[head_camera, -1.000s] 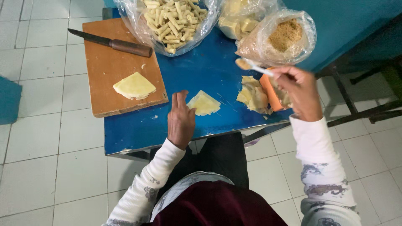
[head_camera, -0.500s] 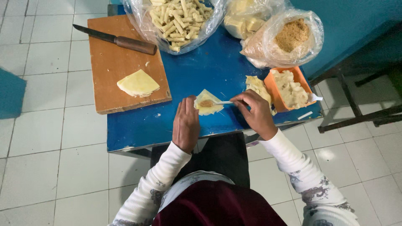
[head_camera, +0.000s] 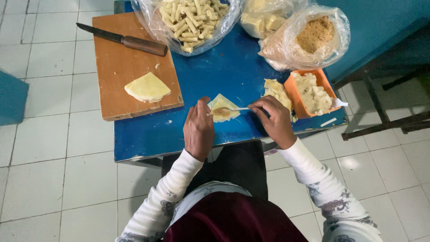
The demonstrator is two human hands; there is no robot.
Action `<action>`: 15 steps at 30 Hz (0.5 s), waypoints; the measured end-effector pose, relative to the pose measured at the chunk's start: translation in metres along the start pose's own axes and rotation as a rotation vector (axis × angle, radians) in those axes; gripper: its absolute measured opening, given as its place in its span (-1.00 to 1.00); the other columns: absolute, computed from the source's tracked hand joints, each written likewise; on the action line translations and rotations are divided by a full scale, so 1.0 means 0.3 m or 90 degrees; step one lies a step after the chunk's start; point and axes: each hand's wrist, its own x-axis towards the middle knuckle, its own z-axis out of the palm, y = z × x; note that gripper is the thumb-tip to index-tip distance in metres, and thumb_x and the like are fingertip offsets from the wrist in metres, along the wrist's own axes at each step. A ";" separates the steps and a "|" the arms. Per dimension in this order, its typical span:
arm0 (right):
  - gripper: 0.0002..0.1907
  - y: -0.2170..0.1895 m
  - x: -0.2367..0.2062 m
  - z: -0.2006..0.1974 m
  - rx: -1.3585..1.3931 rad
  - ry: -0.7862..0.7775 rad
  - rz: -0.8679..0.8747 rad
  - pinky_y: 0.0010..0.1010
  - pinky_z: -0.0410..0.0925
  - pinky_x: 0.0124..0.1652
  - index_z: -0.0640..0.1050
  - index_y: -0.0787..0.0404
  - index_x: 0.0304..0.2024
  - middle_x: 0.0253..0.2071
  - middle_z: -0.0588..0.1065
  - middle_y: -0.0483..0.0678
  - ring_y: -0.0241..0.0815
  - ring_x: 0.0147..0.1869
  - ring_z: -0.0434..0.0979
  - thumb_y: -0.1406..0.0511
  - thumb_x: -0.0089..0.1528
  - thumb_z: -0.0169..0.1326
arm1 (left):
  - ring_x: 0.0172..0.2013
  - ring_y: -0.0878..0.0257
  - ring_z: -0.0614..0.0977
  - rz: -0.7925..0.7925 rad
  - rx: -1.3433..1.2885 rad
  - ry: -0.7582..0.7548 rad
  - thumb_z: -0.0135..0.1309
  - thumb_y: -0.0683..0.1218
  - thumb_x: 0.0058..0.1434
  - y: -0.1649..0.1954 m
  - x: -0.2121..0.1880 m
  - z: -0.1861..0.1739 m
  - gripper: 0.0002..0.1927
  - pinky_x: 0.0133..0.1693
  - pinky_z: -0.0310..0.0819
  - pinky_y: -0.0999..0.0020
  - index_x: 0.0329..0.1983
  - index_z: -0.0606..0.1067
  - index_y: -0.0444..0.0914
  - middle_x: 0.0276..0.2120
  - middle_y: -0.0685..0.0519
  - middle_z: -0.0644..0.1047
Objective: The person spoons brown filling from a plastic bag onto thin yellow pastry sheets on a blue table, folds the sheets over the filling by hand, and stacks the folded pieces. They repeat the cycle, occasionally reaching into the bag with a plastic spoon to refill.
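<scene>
Landmark: blue table. Everything below is placed against it.

Triangular pastry sheet lies flat near the table's front edge, about mid-width. Left hand rests palm-down at the front edge, fingers loosely extended, thumb tip touching the sheet's left corner – pinning it, gripping nothing. Right hand is at the front edge right of the sheet, fingers curled closed on the handle of a white spoon.

Key relation: the spoon's long axis runs roughly parallel to the front edge, pointing left from the right hand, and its bowl sits on the sheet's middle with a brown dab of filling. The sheet lies between the two hands, left one touching it, right one reaching it only via the spoon.

Packaging, no readable labels:
- clear bag of pale tube-shaped rolls, back edge, centre
- clear bag of pale yellow sheets, back edge, right of that
- clear bag of brown crumbs, back right corner
- orange rectangular tub with pale filling, right side near front – loose stack of sheets just beside it.

Wooden board covers the table's left part and overhangs the left edge; it carries a knife and a folded yellow stack.
</scene>
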 end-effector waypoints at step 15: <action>-0.86 0.123 0.053 -0.405 0.023 0.210 0.219 -0.59 0.33 -0.17 0.65 0.30 0.02 -0.20 0.58 -0.17 -0.44 -0.20 0.48 0.42 0.42 0.14 | -0.33 0.05 0.63 -0.071 -0.145 -0.009 0.10 -0.43 0.10 -0.018 -0.008 0.008 -0.42 -0.27 0.56 0.23 0.22 0.32 -0.38 -0.29 -0.12 0.50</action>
